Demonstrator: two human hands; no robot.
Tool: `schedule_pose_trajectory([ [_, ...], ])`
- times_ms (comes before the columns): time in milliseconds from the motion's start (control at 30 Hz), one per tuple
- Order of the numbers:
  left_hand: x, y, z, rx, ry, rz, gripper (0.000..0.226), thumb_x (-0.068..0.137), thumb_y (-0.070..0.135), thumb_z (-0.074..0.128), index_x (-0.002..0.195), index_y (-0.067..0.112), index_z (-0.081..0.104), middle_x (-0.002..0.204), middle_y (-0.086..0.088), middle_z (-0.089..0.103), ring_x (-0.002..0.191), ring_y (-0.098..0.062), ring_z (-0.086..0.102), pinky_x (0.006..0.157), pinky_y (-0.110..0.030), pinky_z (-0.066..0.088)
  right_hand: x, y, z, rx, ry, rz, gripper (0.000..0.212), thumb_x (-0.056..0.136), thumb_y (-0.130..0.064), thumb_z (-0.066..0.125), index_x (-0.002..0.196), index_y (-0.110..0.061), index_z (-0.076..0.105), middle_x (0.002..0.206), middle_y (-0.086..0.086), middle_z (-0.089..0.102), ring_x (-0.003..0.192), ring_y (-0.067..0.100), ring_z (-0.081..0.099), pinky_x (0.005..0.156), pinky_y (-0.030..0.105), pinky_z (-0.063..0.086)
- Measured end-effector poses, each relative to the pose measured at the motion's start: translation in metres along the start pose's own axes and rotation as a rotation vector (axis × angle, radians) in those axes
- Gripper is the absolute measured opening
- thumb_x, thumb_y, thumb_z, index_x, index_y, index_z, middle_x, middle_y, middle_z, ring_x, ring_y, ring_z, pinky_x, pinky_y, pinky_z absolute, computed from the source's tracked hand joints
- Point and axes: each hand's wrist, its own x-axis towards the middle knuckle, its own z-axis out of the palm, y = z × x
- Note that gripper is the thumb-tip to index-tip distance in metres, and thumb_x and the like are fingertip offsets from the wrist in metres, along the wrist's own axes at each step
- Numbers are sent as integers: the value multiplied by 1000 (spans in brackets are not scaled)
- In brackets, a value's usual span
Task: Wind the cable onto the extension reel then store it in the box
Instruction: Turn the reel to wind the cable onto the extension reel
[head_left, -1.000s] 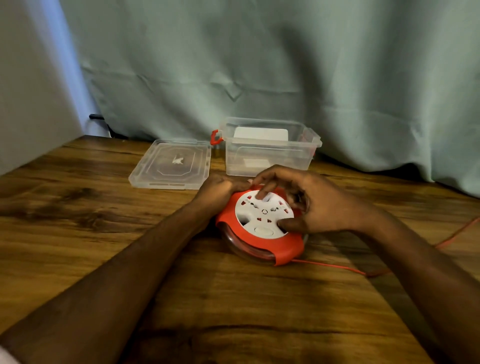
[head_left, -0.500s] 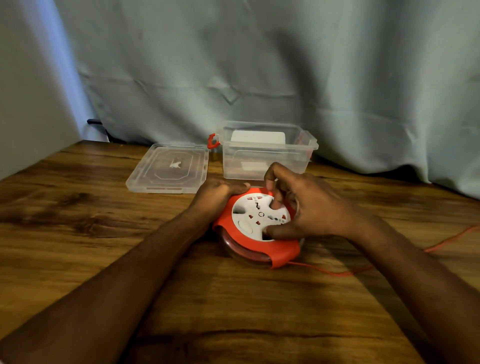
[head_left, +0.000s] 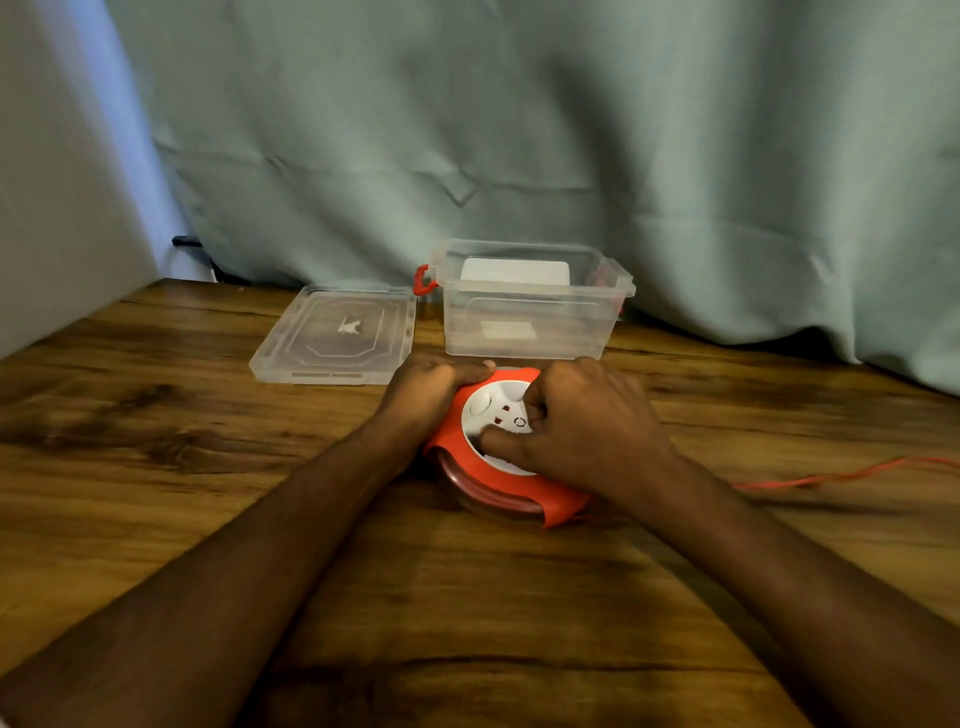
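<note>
A round orange extension reel (head_left: 498, 488) with a white socket face lies flat on the wooden table (head_left: 156, 467). My left hand (head_left: 426, 389) grips its left rim. My right hand (head_left: 582, 426) lies over the white centre disc, its fingers curled into the face and its thumb pressed on the disc. A thin orange cable (head_left: 841, 474) trails from the reel's right side toward the table's right edge. The clear plastic box (head_left: 524, 332) with red latches stands open just behind the reel.
The box's clear lid (head_left: 337, 335) lies flat to the left of the box. A grey-green curtain (head_left: 519, 130) hangs behind the table, with a pale wall at the left. A dark object shows at the table's back left corner.
My right hand has turned the white disc round and now covers more of it. The loose cable has shortened and shifted toward the reel. My left hand kept its hold on the rim.
</note>
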Motion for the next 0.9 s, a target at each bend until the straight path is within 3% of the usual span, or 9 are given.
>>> schedule_pose_trajectory([
  [100,-2,3,0,4,-2,-1,18,87,26,74,95,12,81,89,-9,81,84,-31,78,87,-49,62,3,-1,5,44,16,42,62,74,-78,69,57,-25,40,83,-9,70,75,16,55,66,28,33],
  [200,-3,4,0,-9,-6,8,14,88,22,73,93,12,81,88,-10,81,83,-32,78,85,-47,62,3,8,3,92,-11,-56,49,80,-66,73,63,-26,50,61,-11,56,61,7,50,56,27,30],
  [267,-4,4,-1,-6,-10,18,14,89,21,72,90,11,81,87,-10,81,82,-31,78,82,-45,62,3,15,-4,226,-70,-141,24,81,-44,79,82,-32,58,67,-15,59,60,1,53,57,25,34],
  [333,-4,4,-2,16,-10,28,15,90,21,70,89,11,80,86,-9,81,80,-28,78,78,-42,61,5,24,-13,311,-147,-183,37,77,-24,82,102,-39,60,80,-31,60,66,-13,54,56,12,33],
  [400,-4,3,-2,17,-12,23,17,90,22,70,92,10,81,88,-10,81,83,-30,78,82,-46,62,8,33,-19,296,-229,-214,54,74,-16,83,113,-43,59,81,-40,58,68,-18,53,53,11,38],
  [467,-3,2,-2,16,-23,13,19,89,24,71,94,9,81,90,-11,81,85,-32,78,86,-52,62,11,42,-22,309,-263,-237,62,71,-16,85,119,-44,58,94,-31,65,73,-11,61,54,19,50],
  [633,-3,2,-1,23,-16,18,21,88,28,73,92,9,81,89,-11,80,85,-34,77,88,-56,60,13,55,-21,435,-309,-241,74,72,-16,90,131,-41,51,118,-22,72,86,-8,70,61,15,52],
  [767,-3,4,0,16,-35,-20,24,86,29,75,96,8,80,89,-13,80,83,-34,78,86,-54,62,13,54,-23,441,-291,-232,78,67,-18,94,120,-35,39,112,-15,76,67,-4,68,58,21,52],
  [900,-4,5,0,7,-44,-40,25,86,27,75,98,6,79,89,-14,80,82,-34,78,85,-52,62,8,42,-26,304,-238,-184,73,60,-47,96,106,-39,40,91,-15,73,67,2,65,57,31,53],
])
